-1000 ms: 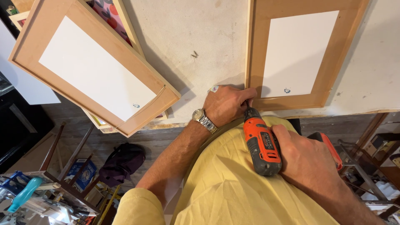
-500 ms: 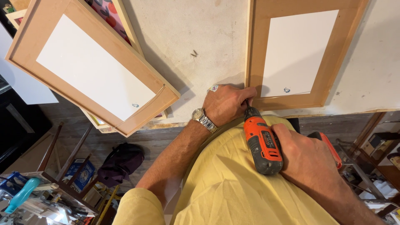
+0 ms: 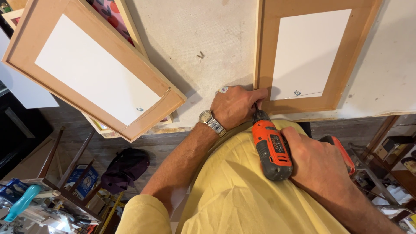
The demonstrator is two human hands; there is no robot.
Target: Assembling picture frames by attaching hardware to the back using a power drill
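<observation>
My right hand (image 3: 318, 167) grips an orange and grey cordless drill (image 3: 271, 146), its tip pointed at the lower left corner of a wooden frame with a white panel (image 3: 308, 54) lying on the white worktop (image 3: 208, 39). My left hand (image 3: 236, 105), with a metal wristwatch, rests on the worktop at that corner. Its fingers pinch around the drill's tip, and what they hold is hidden. A second wooden frame with a white panel (image 3: 93, 71) lies tilted to the left, overhanging the worktop's front edge.
More frames are stacked under the tilted one (image 3: 125, 26). Below the worktop edge, a dark bag (image 3: 125, 168), a blue box (image 3: 82, 182) and a teal bottle (image 3: 22, 203) sit among clutter on the left. Shelves with boxes (image 3: 390, 151) stand at the right.
The tilted frame at the left has shifted slightly in view. Both hands and the drill stay at the frame's corner.
</observation>
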